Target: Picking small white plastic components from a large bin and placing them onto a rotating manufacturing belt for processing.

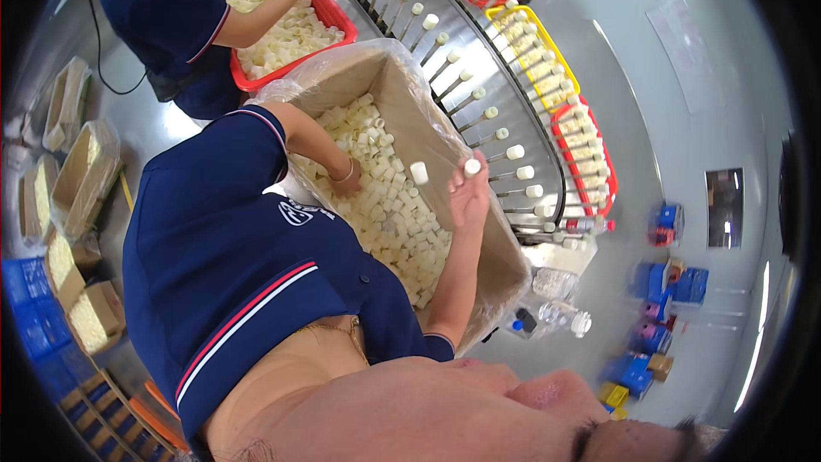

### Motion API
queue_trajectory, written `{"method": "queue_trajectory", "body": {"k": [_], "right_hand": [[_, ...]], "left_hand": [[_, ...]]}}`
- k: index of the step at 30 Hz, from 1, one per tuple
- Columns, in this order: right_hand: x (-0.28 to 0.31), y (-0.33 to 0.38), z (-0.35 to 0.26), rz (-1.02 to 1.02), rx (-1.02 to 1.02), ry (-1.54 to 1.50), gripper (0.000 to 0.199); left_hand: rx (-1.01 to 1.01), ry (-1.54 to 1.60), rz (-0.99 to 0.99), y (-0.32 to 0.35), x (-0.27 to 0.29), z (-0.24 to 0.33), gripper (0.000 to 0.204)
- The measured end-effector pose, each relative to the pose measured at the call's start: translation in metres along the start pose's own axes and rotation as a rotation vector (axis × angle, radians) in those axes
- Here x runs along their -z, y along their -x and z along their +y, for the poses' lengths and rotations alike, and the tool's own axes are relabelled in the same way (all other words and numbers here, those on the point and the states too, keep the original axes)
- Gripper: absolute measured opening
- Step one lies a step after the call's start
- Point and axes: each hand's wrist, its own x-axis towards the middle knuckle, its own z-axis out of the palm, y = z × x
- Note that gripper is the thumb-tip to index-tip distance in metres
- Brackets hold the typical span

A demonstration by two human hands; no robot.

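Observation:
A big cardboard box [505, 269] lined with clear plastic holds a heap of small cream-white cylindrical caps [389, 205]. My left hand [346, 181], a thin bracelet on its wrist, is pushed into the heap near the box's left side, fingers hidden among the caps. Over the box's right wall, my right hand [469, 195] is raised with white caps [419, 173] pinched at its fingertips. It is close to the row of metal pins [500, 178] on the curved conveyor. My navy polo shirt fills the lower left.
The curved steel conveyor [466, 51] carries several pins tipped with white caps. A co-worker in navy [171, 8] reaches over a red basket of caps [329, 13]. Yellow [560, 64] and red [605, 173] baskets line the far side. Water bottles [560, 315] lie right; boxes and blue crates [26, 308] stand left.

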Motion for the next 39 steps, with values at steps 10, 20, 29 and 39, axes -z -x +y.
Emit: {"method": "queue_trajectory", "body": {"k": [10, 20, 29, 39], "right_hand": [[-0.004, -0.028, -0.031, 0.104, 0.310, 0.457, 0.024], [0.009, -0.089, -0.076, 0.576, 0.391, 1.758, 0.031], [0.010, -0.043, -0.051, 0.698, 0.748, 2.153, 0.033], [0.071, 0.053, 0.156, -0.267, 0.313, 2.127, 0.041]], "left_hand": [[-0.118, 0.144, 0.046, 0.027, 0.064, 0.005, 0.033], [-0.313, 0.888, 0.944, 0.061, 0.182, -0.014, 0.022], [-0.528, 1.814, 0.855, 0.074, 0.212, -0.063, 0.033], [-0.123, 1.680, 1.195, 0.088, 0.223, -0.114, 0.032]]}}
